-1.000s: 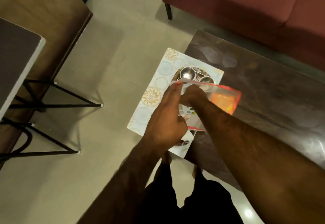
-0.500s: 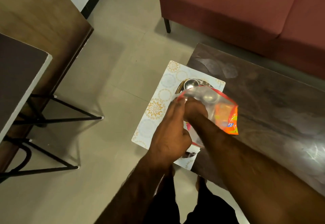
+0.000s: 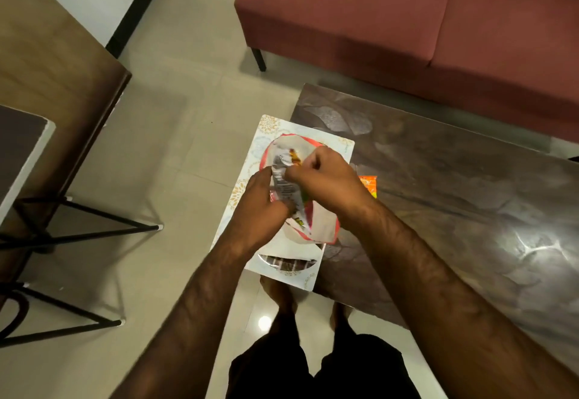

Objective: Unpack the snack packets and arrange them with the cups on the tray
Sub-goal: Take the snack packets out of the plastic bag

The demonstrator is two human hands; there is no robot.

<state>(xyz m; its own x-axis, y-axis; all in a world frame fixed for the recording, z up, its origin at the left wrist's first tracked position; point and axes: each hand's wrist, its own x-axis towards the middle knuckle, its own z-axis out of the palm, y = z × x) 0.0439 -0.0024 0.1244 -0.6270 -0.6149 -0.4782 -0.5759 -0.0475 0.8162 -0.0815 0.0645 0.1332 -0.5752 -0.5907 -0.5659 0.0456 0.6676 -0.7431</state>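
Snack packet (image 3: 286,184), crinkly w/ grey print & a yellow-green end, sits half out of a clear bag w/ red edging (image 3: 324,231), held up just above the patterned tray (image 3: 242,189) at the near corner of the dark table (image 3: 454,198). Judging by the look, it's light, thin film, soft & noisy, prob slippery, contents likely crushable; best taken by the top seam or an edge w/ a pinch, not squeezed across the middle. The bag is limp too & will collapse unless its mouth is kept spread. Left hand (image 3: 261,207) is curled round the packet's lower left side & the bag w/ it, fingers closed on the film. Right hand (image 3: 322,176) is fisted, pinching the packet's upper part btwn thumb & fingers, approx as if pulling it free. A 2nd orange packet (image 3: 369,185) lies on the table just beside the right wrist, mostly hidden. Cups can't be seen now; bag & hands cover that part of the tray. A dark striped thing (image 3: 288,264) shows on the tray's near end, can't tell what. Vs half a sec ago: right hand was down inside the bag, now it's out w/ the packet in its grip; the orange packet, then inside the bag, is now beside it; the steel cups visible then are now covered.
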